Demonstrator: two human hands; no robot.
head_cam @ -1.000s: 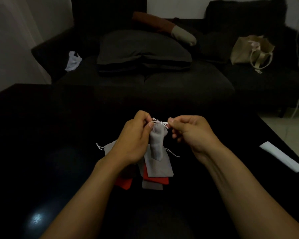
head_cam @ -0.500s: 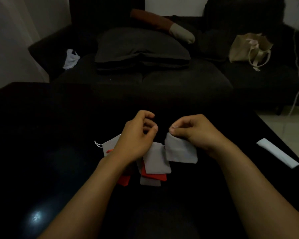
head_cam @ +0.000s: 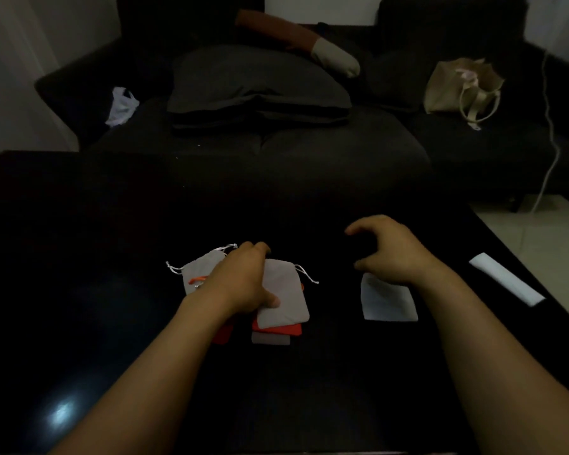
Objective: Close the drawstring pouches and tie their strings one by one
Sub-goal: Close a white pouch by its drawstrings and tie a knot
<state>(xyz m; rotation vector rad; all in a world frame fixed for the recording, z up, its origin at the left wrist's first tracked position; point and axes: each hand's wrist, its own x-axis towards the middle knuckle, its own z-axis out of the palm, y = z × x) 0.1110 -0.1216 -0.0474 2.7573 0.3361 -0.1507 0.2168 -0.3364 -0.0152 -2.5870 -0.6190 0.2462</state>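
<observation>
Grey drawstring pouch [head_cam: 388, 302], finished item: a second ago I held it up by its strings in both hands; now it lies flat on the black table [head_cam: 79, 257], toward the right edge, apart from the pile. My right hand [head_cam: 390, 249] has let go and hovers above its top end, fingers loosely curled, holding nothing. My left hand [head_cam: 243, 280] has dropped onto the pile of grey and red pouches [head_cam: 281, 318] at mid-table and grips the top grey pouch [head_cam: 284, 295]. Judged: one pouch done, the next being taken; several remain.
</observation>
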